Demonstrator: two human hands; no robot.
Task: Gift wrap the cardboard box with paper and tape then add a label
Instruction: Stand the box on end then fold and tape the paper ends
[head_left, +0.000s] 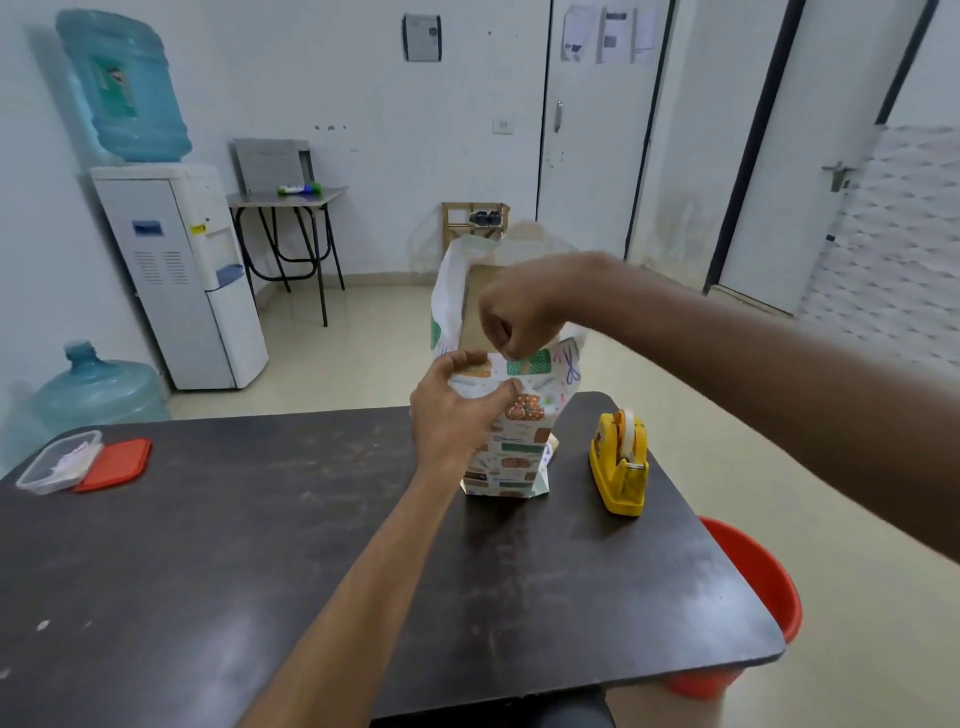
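Observation:
A cardboard box stands upright on end on the dark table, wrapped in patterned gift paper whose top end stands open above it. My left hand grips the wrapped box near its top, thumb and fingers curled round the paper. My right hand reaches in from the right, its curled fingers pinching the paper's upper edge at the open end. A yellow tape dispenser with a clear roll sits just right of the box.
A clear plastic container with paper slips and its red lid lie at the table's far left. A red bucket stands on the floor past the table's right edge. A water dispenser stands behind.

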